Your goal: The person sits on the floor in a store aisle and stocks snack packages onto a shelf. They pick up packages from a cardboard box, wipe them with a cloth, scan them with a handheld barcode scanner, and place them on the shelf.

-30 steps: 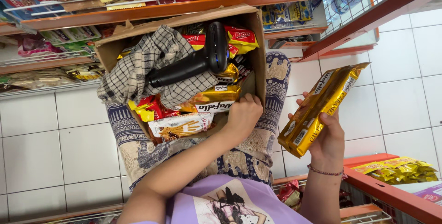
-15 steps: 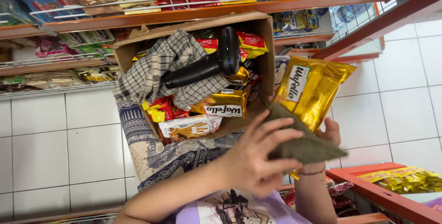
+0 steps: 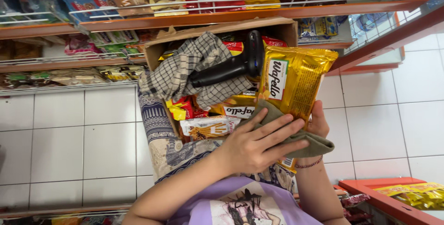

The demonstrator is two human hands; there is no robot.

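Head view: left hand [image 3: 256, 145] w/ cloth [image 3: 305, 142] now flat against gold pack [image 3: 296, 79]; right hand [image 3: 318, 124] clamped on pack.

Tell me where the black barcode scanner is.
In the head view, the black barcode scanner lies on the checked cloth atop the cardboard box, just left of the gold wafer pack.

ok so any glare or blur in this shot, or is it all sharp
Head view: bright, even shop light with hardly any shadow on the white floor tiles; the gold snack packet in the right hand throws foil glare; the left hand and grey-green cloth look slightly soft; the shelf rail runs tilted, and the edges bend a little.
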